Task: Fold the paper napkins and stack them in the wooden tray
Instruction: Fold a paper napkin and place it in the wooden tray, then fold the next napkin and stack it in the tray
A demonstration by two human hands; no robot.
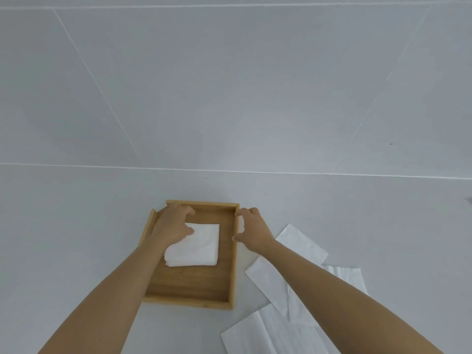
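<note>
A wooden tray point(194, 290) lies on the pale surface in front of me. Inside it, towards the far half, sits a small stack of folded white napkins point(198, 247). My left hand point(173, 224) hovers over the tray's far left part, fingers curled and apart, its thumb at the stack's far left corner. My right hand point(251, 229) is at the tray's right wall, fingers spread and curved, holding nothing. Unfolded white napkins point(288, 254) lie loose on the surface right of the tray, partly under my right forearm.
More flat napkins point(258, 330) overlap near the lower right, close to the frame's bottom edge. The pale grey tiled surface point(229, 98) stretches far beyond the tray and to its left.
</note>
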